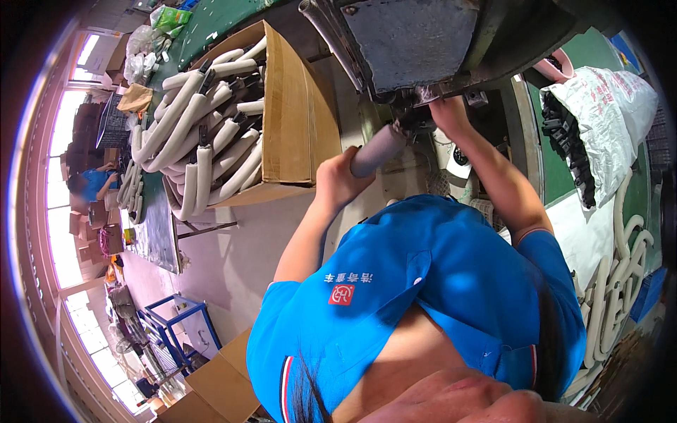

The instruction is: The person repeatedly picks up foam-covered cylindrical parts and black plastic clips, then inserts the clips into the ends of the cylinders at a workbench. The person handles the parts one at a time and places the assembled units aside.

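Access to the work point is tight. The dark machine housing (416,39) overhangs from above and closes off any approach from the top. The right hand (448,113) is pressed up under it, and the left hand (338,180) holds a grey tube (379,149) slanting in from the lower left, filling the gap there. A cardboard box (300,106) packed with pale curved tubes (204,134) walls off the left side, just beside the left hand. A white sack (613,113) of black parts blocks the right. Open floor (240,247) lies below the box, left of the left forearm.
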`<state>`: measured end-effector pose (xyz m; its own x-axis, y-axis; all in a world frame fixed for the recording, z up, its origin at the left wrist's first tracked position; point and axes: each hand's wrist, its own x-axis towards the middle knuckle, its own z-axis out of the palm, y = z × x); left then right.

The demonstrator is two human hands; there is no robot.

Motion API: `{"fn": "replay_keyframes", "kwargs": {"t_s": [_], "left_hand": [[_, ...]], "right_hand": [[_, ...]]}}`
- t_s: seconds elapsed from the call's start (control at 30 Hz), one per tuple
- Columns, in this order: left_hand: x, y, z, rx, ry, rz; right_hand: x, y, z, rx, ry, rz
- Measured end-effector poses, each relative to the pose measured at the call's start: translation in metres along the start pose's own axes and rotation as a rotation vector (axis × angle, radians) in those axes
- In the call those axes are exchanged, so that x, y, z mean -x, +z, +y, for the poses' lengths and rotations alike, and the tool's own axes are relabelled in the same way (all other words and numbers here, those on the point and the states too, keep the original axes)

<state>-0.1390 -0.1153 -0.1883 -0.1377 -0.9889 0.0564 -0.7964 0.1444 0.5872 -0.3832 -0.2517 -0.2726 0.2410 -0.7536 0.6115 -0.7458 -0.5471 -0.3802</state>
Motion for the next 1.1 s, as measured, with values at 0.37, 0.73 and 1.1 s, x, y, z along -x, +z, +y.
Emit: {"fn": "replay_keyframes", "kwargs": {"t_s": [0.37, 0.73, 1.1], "left_hand": [[-0.045, -0.04, 0.005, -0.047, -0.153, -0.277], [-0.062, -0.001, -0.038, -0.012, -0.119, -0.361], [-0.074, -0.018, -0.039, -0.074, 0.051, -0.326]], "right_hand": [[-0.036, -0.007, -0.002, -0.364, 0.42, -0.29], [-0.016, -0.022, -0.026, -0.254, 0.31, -0.233], [0.002, -0.002, -0.006, -0.262, 0.576, -0.212]]}}
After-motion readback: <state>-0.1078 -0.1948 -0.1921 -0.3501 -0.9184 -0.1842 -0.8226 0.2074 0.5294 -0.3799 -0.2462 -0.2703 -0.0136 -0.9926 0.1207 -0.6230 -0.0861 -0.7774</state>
